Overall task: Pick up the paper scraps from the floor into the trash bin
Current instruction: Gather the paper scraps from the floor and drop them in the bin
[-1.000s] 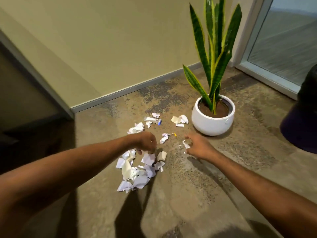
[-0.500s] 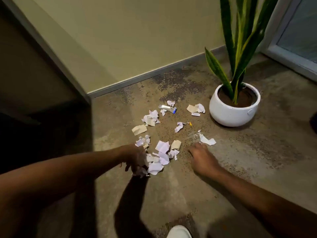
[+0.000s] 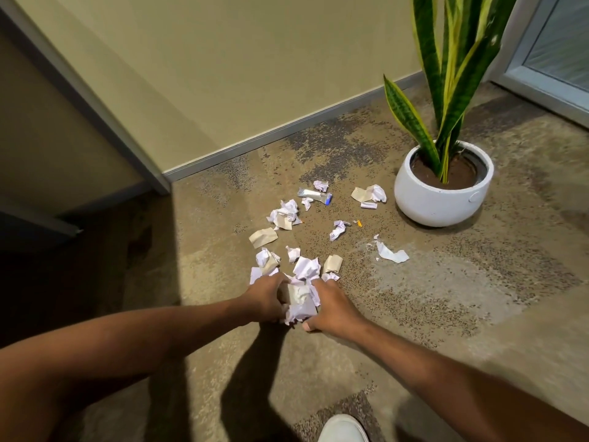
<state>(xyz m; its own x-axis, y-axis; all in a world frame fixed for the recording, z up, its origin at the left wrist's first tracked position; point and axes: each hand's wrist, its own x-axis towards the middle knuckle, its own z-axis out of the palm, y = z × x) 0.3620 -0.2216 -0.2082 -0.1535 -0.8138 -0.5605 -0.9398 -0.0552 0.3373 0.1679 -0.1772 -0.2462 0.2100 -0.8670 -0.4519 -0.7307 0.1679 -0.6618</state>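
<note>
I press a wad of paper scraps [image 3: 301,303] on the floor between my left hand [image 3: 266,299] and right hand [image 3: 331,309], both curled round it. Loose scraps [image 3: 306,267] lie just beyond at twelve o'clock, a torn strip [image 3: 390,254] at two o'clock, nearer the right hand. The trash bin is out of view.

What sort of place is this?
Probably an indoor hallway or lobby corner, possibly in an office. Cues: a plain beige wall with a grey skirting strip, a round white pot holding a tall green yellow-edged plant, and a pale-framed glass door at right.
</note>
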